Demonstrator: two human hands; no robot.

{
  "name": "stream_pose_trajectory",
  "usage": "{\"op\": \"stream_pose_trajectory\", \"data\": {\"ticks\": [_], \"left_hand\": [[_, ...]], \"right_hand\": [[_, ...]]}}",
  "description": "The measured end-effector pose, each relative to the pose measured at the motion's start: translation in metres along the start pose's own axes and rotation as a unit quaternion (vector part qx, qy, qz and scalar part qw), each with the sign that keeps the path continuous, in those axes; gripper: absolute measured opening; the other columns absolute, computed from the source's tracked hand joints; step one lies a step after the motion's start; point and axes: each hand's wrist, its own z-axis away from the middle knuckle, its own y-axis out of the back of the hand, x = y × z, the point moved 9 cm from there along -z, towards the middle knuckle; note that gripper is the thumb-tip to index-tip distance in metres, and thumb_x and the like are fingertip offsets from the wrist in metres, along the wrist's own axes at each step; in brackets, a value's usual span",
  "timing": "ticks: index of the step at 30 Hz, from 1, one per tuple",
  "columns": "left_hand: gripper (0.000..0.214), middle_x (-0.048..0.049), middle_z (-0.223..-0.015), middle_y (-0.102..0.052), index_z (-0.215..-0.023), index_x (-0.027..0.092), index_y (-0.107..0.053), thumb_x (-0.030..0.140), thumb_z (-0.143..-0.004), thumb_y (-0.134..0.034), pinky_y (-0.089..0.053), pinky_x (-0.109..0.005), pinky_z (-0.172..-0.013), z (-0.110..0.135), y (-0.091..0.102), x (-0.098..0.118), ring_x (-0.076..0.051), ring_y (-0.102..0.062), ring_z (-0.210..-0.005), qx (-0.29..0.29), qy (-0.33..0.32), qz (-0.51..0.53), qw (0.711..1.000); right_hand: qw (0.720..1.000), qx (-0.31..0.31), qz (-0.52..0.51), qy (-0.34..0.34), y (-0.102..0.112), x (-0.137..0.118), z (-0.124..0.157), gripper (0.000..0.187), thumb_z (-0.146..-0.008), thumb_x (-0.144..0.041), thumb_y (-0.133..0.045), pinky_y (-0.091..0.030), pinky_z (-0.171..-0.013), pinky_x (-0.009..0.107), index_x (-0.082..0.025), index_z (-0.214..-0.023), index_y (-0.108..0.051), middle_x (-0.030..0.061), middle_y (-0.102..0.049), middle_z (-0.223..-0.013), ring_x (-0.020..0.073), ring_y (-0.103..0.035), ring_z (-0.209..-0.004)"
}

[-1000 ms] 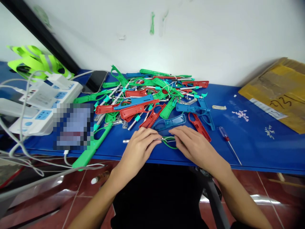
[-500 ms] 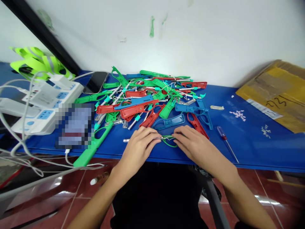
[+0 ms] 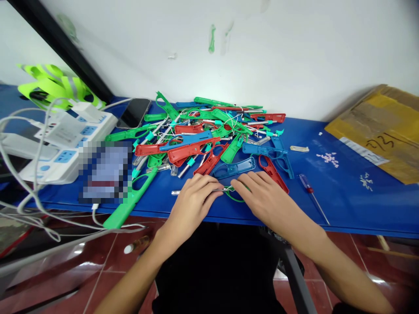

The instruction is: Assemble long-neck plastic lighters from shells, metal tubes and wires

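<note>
My left hand and my right hand rest side by side at the front edge of the blue table. Both sets of fingers are curled down onto a green plastic lighter shell with a thin metal tube sticking out to the left. Most of the shell is hidden under my fingers. Just behind my hands lies a pile of red, green and blue lighter shells.
A red-handled screwdriver lies right of my right hand. A long green lighter overhangs the front edge at left. White power strips with cables, a phone, a cardboard box and small white parts are also on the table.
My hands stay on the green shell; the fingers have shifted slightly and drawn a little closer together over it. The view has nudged a little.
</note>
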Motion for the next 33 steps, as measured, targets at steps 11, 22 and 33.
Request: {"op": "stream_pose_trajectory", "data": {"ticks": [11,22,33], "left_hand": [[0.011,-0.0047,-0.114,-0.079,-0.115,0.021,-0.075,0.024,-0.109,-0.067,-0.052,-0.041,-0.094,0.000,0.000,0.001,-0.023,-0.069,-0.103,-0.002,-0.003,-0.002,1.000],[0.011,-0.0038,-0.114,-0.079,-0.117,0.022,-0.075,0.023,-0.109,-0.066,-0.052,-0.040,-0.094,0.000,0.001,0.002,-0.022,-0.068,-0.104,-0.004,-0.004,-0.001,1.000],[0.010,-0.0036,-0.113,-0.079,-0.116,0.021,-0.074,0.022,-0.109,-0.067,-0.051,-0.039,-0.093,-0.001,0.002,0.004,-0.021,-0.068,-0.101,-0.001,-0.002,-0.004,1.000]], "right_hand": [[0.979,-0.045,-0.199,-0.018,-0.023,0.021,-0.001,0.045,-0.098,0.007,-0.040,-0.057,-0.085,0.034,-0.019,-0.127,-0.063,0.0092,-0.068,-0.119,0.0209,-0.070,-0.097],[0.942,-0.084,-0.323,0.019,-0.018,0.037,-0.002,0.031,-0.111,-0.024,-0.057,-0.059,-0.106,0.046,-0.022,-0.141,-0.062,0.0144,-0.062,-0.143,0.0272,-0.070,-0.122],[0.984,0.047,-0.126,0.119,-0.012,0.027,-0.004,0.024,-0.115,-0.028,-0.058,-0.049,-0.088,0.038,-0.017,-0.106,-0.077,0.0071,-0.079,-0.100,0.0214,-0.068,-0.095]]}}
